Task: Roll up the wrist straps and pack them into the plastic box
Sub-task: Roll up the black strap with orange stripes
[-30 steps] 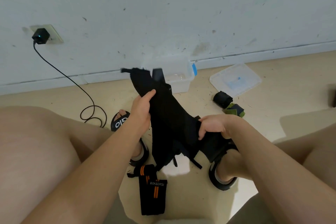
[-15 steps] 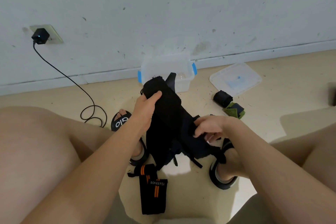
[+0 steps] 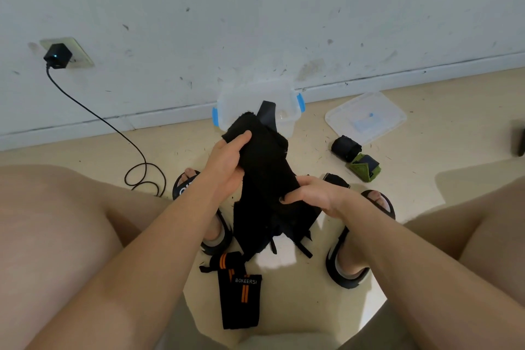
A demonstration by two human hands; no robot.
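A long black wrist strap (image 3: 267, 179) hangs between my knees. My left hand (image 3: 227, 162) grips its folded upper end, thumb on top. My right hand (image 3: 315, 196) pinches the strap lower down, at its right edge; the loose tail dangles to the floor. Behind the strap stands the clear plastic box (image 3: 272, 102) with blue clips, against the wall. A black strap with orange stripes (image 3: 238, 293) lies flat on the floor below my hands. A rolled black strap (image 3: 345, 147) and a rolled green-and-black strap (image 3: 365, 166) lie to the right.
The box's clear lid (image 3: 366, 116) lies on the floor at the right. A black charger (image 3: 56, 55) sits in a wall socket, its cable (image 3: 142, 167) coiling by my left sandalled foot (image 3: 196, 187). My right foot (image 3: 358, 236) is beside the strap.
The strap's raised top end has been folded down toward me under my left hand. My right hand has shifted up and left along the strap.
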